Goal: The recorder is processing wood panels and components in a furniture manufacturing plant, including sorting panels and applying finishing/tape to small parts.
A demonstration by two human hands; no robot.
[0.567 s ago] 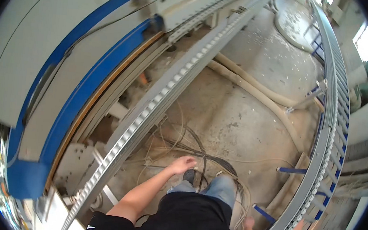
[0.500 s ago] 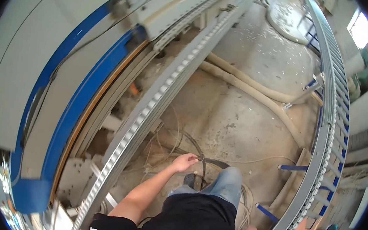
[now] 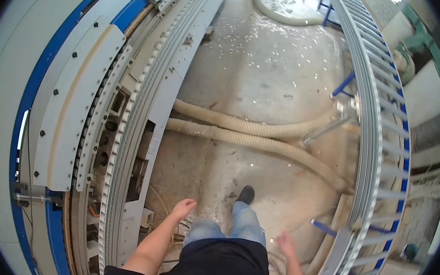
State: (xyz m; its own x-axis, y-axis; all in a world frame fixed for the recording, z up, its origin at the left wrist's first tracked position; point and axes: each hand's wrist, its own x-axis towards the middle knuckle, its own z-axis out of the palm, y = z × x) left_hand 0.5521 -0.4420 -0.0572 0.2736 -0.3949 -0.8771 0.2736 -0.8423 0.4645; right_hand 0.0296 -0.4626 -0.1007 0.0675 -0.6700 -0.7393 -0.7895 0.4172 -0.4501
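My left hand (image 3: 185,208) hangs beside the machine on the left, its fingers curled in and nothing visible in them. Nearest to it are the light side panel of the roller rail (image 3: 134,219) and some loose cables (image 3: 161,199) low on the floor. On the other side of my legs, my right hand (image 3: 285,244) is held low over the floor and touches nothing that I can see. Motion smears its fingers. My legs are in mid-stride, one dark shoe (image 3: 246,194) forward.
Two ribbed beige hoses (image 3: 241,137) cross the floor ahead. A roller conveyor (image 3: 383,131) runs along the right, with blue legs (image 3: 323,228) sticking out toward me. The big grey and blue machine (image 3: 31,137) lines the left. White scraps (image 3: 275,43) litter the far floor.
I have stepped forward and the view has turned left, so the hoses now lie straight across. My left hand has moved away from over the dark cables. More of my right hand shows.
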